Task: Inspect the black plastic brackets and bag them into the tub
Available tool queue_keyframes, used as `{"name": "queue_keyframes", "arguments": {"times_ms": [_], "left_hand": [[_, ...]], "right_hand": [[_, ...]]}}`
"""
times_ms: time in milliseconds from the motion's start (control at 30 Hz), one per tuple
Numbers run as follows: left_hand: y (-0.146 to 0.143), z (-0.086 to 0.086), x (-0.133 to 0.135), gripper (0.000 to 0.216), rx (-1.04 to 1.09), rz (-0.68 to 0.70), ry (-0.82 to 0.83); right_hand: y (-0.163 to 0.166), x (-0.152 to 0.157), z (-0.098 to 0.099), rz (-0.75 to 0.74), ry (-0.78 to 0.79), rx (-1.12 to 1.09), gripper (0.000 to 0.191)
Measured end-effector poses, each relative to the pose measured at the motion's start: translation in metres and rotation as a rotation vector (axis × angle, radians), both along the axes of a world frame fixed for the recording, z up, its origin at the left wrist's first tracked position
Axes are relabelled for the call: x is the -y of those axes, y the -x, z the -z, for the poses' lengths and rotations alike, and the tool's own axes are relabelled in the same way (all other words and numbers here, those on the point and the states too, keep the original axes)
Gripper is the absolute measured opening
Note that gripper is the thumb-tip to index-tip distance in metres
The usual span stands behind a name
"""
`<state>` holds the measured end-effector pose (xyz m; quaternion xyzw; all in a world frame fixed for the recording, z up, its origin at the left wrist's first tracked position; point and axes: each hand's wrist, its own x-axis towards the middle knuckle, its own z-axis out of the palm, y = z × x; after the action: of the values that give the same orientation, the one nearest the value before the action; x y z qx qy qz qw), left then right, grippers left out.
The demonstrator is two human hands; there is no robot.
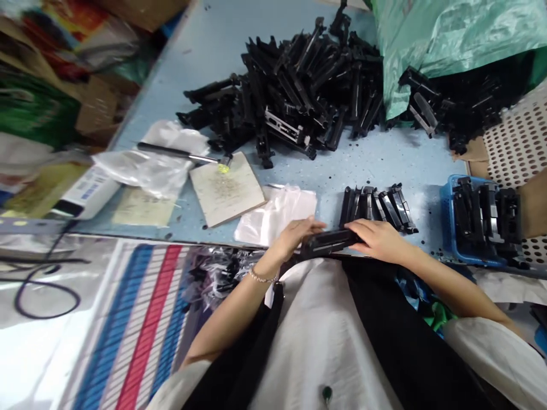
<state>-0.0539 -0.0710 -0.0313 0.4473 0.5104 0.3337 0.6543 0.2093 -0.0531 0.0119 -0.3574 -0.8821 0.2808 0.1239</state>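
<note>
Between my two hands, at the table's front edge, is a long black plastic part point(327, 242). My left hand point(299, 232) grips its left end, and my right hand point(376, 239) has its fingers closed round the right end. Just beyond my right hand, several similar black parts point(378, 206) stand in a row on the blue table point(350, 165). A stack of clear plastic bags point(280, 213) lies beyond my left hand. What the part is for cannot be seen.
A big heap of black parts point(294, 85) covers the table's back. A green bag point(453, 40) spills more at the right, above a blue basket point(448, 222) of parts. Left lie a hammer point(183, 152), a wooden board point(226, 193) and a white box point(92, 191). Bagged parts point(217, 273) sit below the edge.
</note>
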Motion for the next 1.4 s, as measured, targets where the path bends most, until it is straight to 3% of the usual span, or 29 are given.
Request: {"name": "queue_keyframes", "arguments": {"times_ms": [67,100,167,300,400,500,633,800,867,933,1033,1133,1200,1300,1400], "left_hand": [[0.011,0.018,-0.001,0.028,-0.374,-0.285,-0.269],[0.015,0.027,-0.002,0.022,-0.537,-0.357,-0.357],[0.024,0.04,-0.007,0.012,-0.693,-0.359,-0.418],[0.043,0.044,-0.017,0.012,-0.522,-0.319,-0.264],[0.055,0.039,-0.02,0.02,-0.424,-0.311,-0.114],[0.059,0.038,-0.021,0.022,-0.421,-0.276,-0.115],[0.058,0.043,-0.022,0.012,-0.463,-0.274,-0.281],[0.058,0.041,-0.016,0.005,-0.486,-0.329,-0.343],[0.059,0.035,-0.011,0.013,-0.606,-0.277,-0.492],[0.06,0.029,-0.008,0.026,-0.804,-0.141,-0.637],[0.061,0.025,-0.008,0.036,-1.008,0.01,-0.669],[0.064,0.028,-0.015,0.036,-0.965,-0.067,-0.652],[0.068,0.034,-0.02,0.031,-0.88,-0.155,-0.651],[0.074,0.045,-0.026,0.034,-0.759,-0.188,-0.671],[0.08,0.055,-0.027,0.052,-0.7,-0.145,-0.71]], "right_hand": [[0.004,-0.002,0.01,0.166,0.237,-0.146,0.042],[0.009,-0.003,0.015,0.248,0.381,-0.254,0.046],[0.025,-0.004,0.025,0.391,0.656,-0.502,0.052],[0.063,-0.008,0.034,0.516,0.966,-0.872,0.051],[0.085,-0.015,0.033,0.524,1.085,-1.008,0.046],[0.1,-0.024,0.03,0.532,1.141,-1.084,0.042],[0.119,-0.034,0.035,0.51,1.201,-1.151,0.04],[0.137,-0.04,0.056,0.539,1.282,-1.152,0.039],[0.141,-0.043,0.067,0.605,1.245,-1.134,0.038],[0.142,-0.045,0.074,0.642,1.199,-1.12,0.036],[0.137,-0.045,0.072,0.626,1.159,-1.11,0.031],[0.121,-0.033,0.058,0.566,1.189,-1.093,0.031],[0.106,-0.018,0.051,0.455,1.31,-1.06,0.039],[0.086,0.008,0.056,0.242,1.653,-0.967,0.049],[0.079,0.025,0.072,0.242,2.014,-0.858,0.048]]}}
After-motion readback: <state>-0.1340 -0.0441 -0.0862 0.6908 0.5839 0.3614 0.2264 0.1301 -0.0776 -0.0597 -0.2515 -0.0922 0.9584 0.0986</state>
